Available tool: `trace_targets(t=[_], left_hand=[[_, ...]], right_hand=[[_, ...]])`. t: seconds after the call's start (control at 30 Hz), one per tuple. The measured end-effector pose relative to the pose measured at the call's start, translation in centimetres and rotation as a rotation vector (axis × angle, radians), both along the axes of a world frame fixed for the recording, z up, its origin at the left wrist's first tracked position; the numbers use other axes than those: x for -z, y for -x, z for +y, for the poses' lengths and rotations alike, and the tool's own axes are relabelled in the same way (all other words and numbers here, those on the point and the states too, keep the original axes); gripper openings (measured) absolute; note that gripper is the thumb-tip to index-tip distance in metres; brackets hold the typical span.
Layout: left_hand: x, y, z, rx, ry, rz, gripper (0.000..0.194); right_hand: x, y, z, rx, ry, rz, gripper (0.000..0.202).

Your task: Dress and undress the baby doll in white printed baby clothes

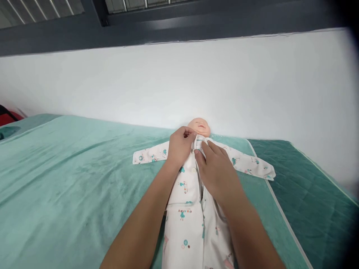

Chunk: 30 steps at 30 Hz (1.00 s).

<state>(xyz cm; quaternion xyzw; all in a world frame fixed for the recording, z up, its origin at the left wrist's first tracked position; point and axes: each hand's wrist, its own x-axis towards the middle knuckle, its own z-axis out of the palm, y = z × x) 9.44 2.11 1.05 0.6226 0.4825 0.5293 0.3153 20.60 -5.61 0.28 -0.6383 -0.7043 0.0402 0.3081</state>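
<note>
A baby doll point(199, 127) lies on its back, its head near the wall, with a white printed baby shirt point(182, 186) over its body. Both sleeves are spread out to the sides. At the collar, left of the front opening, my left hand point(181, 145) pinches the cloth just below the doll's chin. My right hand point(215, 166) is closed over the other front edge, thumb and fingers bent on the cloth. A pale button shows between the hands, lower on the front. Below the shirt's hem, matching printed cloth point(183, 239) runs toward me. My fingers partly hide the collar.
A light green blanket point(84, 179) covers the surface, slightly wrinkled at left. Darker green quilted cloth point(308, 186) lies at right. Behind the doll rises a white wall point(126, 86) beneath a dark window frame point(182, 28). Something red and black point(8, 116) sits at far left.
</note>
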Motion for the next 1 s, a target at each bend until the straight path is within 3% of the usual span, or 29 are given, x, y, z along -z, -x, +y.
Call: trace_targets(t=[0.2, 0.47, 0.67, 0.8, 1.0], left_hand=[[-0.5, -0.1, -0.3, 0.123, 0.142, -0.057, 0.012], [0.3, -0.2, 0.1, 0.105, 0.084, 0.05, 0.015], [0.4, -0.1, 0.2, 0.122, 0.084, 0.006, 0.014], [0.4, -0.2, 0.1, 0.101, 0.088, 0.01, 0.014], [0.2, -0.3, 0.0, 0.102, 0.078, 0.028, 0.012]], right_hand=[[-0.1, -1.6, 0.9, -0.089, 0.08, 0.264, 0.045], [-1.0, -3.2, 0.8, -0.126, 0.231, 0.611, 0.056], [-0.4, -2.2, 1.0, -0.135, 0.092, 0.435, 0.046], [-0.1, -1.6, 0.9, -0.043, -0.035, 0.258, 0.034], [-0.7, -2.1, 0.7, -0.083, 0.007, 0.227, 0.03]])
